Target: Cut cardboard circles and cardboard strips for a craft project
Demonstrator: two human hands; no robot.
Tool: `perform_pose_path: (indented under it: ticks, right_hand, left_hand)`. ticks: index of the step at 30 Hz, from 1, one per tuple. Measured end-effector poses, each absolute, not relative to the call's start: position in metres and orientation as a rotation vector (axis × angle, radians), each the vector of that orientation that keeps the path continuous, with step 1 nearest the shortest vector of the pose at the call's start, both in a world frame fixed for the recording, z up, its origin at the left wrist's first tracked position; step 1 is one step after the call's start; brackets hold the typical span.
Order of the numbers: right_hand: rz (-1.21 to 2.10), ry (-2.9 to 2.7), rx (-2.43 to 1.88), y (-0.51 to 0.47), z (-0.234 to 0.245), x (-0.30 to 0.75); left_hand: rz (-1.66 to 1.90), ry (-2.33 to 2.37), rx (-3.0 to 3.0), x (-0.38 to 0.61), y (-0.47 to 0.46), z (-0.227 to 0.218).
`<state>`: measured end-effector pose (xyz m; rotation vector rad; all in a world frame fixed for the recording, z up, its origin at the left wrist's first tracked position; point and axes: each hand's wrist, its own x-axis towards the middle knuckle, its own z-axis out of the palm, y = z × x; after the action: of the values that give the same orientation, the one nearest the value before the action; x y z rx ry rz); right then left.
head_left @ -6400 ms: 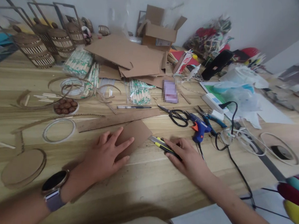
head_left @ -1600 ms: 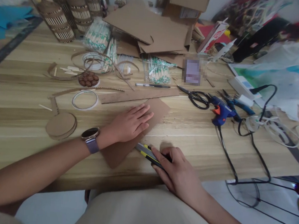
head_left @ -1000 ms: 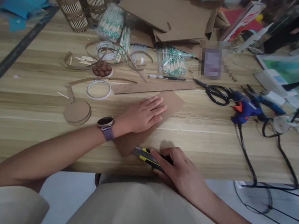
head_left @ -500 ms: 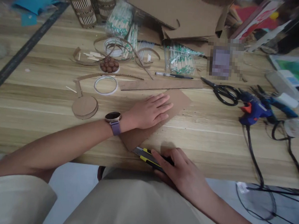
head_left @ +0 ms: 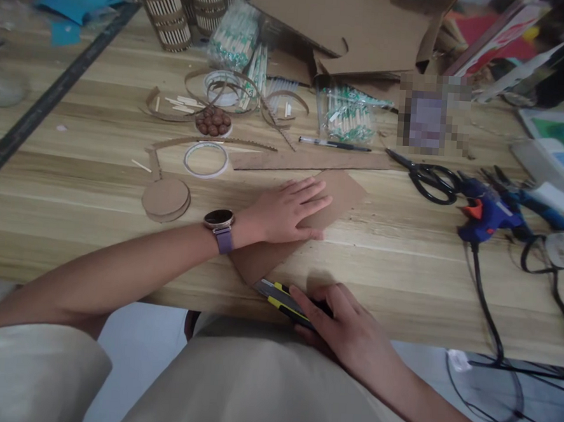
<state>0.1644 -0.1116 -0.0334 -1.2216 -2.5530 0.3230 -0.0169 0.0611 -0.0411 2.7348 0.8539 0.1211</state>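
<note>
My left hand (head_left: pixel 294 210) lies flat with fingers spread on a piece of brown cardboard (head_left: pixel 345 192), covering its middle. A watch with a purple strap (head_left: pixel 223 239) is on that wrist. My right hand (head_left: pixel 340 316) grips a yellow and black box cutter (head_left: pixel 286 302) low over the table's front edge. Its blade tip is at the cardboard's near corner; whether it touches I cannot tell. Just beyond the cardboard lies a long cardboard strip (head_left: pixel 314 161). Left of my left hand are round cardboard discs (head_left: pixel 165 199) and a roll of tape (head_left: pixel 206 160).
Black scissors (head_left: pixel 431 182), a blue glue gun (head_left: pixel 489 217) with its cord, and pliers (head_left: pixel 535 204) lie at the right. Bags of wrapped sticks (head_left: pixel 349 116), a dish of brown balls (head_left: pixel 214 123) and a pen (head_left: pixel 334 143) are behind. A dark metal ruler (head_left: pixel 60 95) lies left.
The whole view has shifted slightly, so things appear a little further right. My left thumb has spread away from the fingers. The box cutter stays at the cardboard's near corner.
</note>
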Motion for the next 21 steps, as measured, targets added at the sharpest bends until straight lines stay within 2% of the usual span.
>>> perform_pose_path:
  ticks: [21]
  right_hand:
    - [0.363, -2.565, -1.261, -0.1193, -0.0406, 0.1592]
  left_hand:
    - [0.113, 0.845, 2.738, -0.0163, 0.0618, -0.0417]
